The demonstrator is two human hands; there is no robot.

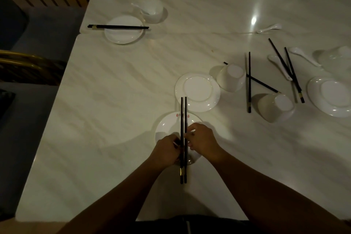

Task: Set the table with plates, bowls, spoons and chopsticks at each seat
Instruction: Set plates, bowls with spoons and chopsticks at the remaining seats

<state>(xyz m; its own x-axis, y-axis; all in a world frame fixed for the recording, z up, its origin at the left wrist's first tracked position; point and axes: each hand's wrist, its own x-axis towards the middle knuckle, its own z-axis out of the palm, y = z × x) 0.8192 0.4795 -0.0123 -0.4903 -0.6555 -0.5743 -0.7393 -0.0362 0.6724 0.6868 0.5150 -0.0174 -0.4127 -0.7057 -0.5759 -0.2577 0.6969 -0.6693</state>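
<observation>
Head camera, and both hands are meeting over the near plate [167, 126] at the front of the bench [106, 104]. The left hand [166, 151] and the right hand [204, 139] close in from either side, curled fingers [190, 131] of each pinching the chopstick pair [183, 112]. The two black sticks run side by side, pointing away from the person. They cross the near plate, and their tips reach the edge of an upside-down plate [197, 91] just beyond.

Off to the right are two overturned bowls [231, 80], with loose chopsticks [249, 81] lying crossed around them. White spoons [303, 56] sit nearby, and another plate [330, 97] is at the edge.

Far left, one place is laid: a far plate [123, 34] with chopsticks across it and an upright bowl [152, 12] just beside it.
</observation>
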